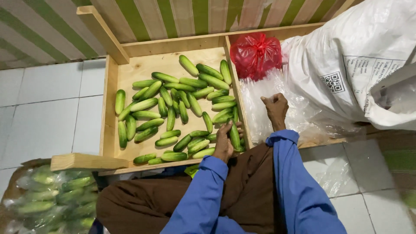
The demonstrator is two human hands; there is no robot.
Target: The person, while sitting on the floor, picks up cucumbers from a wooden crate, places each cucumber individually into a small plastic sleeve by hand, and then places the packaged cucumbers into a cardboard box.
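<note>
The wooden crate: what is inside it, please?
The wooden crate holds many loose green cucumbers. The left hand covers a few near the divider, so those cannot be seen fully.

A red plastic bag (255, 54), knotted at the top, is seen in the far corner of the right compartment, against the wooden divider. A large white woven sack (346, 56) with a printed panel is slumped just right of it. Bagged green cucumbers (52, 199) are noted at lower left, blurred. White floor tiles (47, 108) are recorded left of the crate; a green-and-cream striped wall (182, 15) runs behind.
</note>
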